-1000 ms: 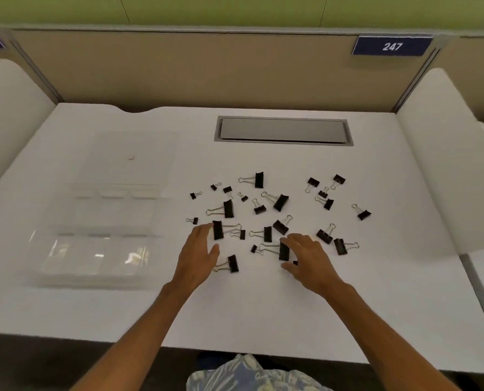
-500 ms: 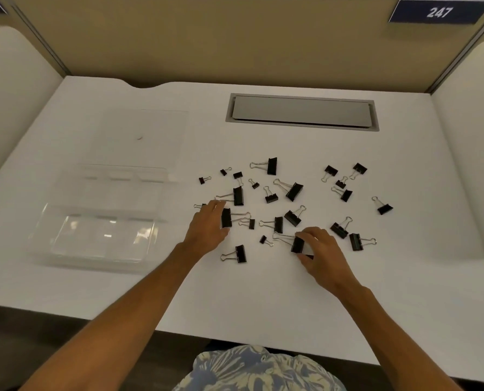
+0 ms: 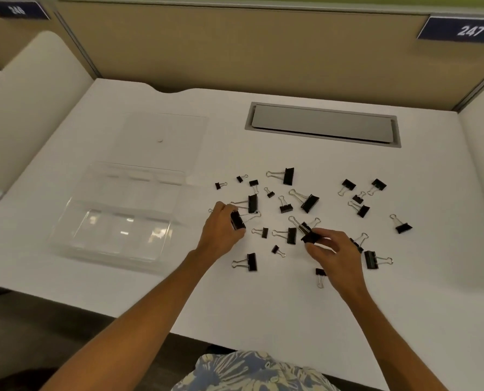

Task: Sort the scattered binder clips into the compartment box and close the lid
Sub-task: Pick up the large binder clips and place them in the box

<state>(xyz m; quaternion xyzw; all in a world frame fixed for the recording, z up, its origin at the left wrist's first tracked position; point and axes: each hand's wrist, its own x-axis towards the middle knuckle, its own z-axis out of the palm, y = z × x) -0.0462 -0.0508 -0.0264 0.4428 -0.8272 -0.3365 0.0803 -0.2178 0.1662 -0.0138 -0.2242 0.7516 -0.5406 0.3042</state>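
Several black binder clips of different sizes lie scattered on the white desk (image 3: 263, 306), among them a large clip (image 3: 288, 175) at the back and one (image 3: 251, 261) near the front. My left hand (image 3: 221, 231) pinches a large binder clip (image 3: 237, 220) at the cluster's left edge. My right hand (image 3: 334, 256) grips another large binder clip (image 3: 310, 237), lifted slightly off the desk. The clear compartment box (image 3: 114, 244) stands open to the left, its lid (image 3: 162, 136) laid flat behind it. Its compartments look empty.
A grey cable hatch (image 3: 322, 124) is set into the desk at the back. Beige partition walls enclose the desk, with white side panels (image 3: 32, 103) left and right. A sign reading 247 (image 3: 470, 30) hangs at the upper right.
Both hands have closed on large clips: the left on one at the cluster's left edge, the right has lifted its clip off the desk. The camera view has shifted slightly.
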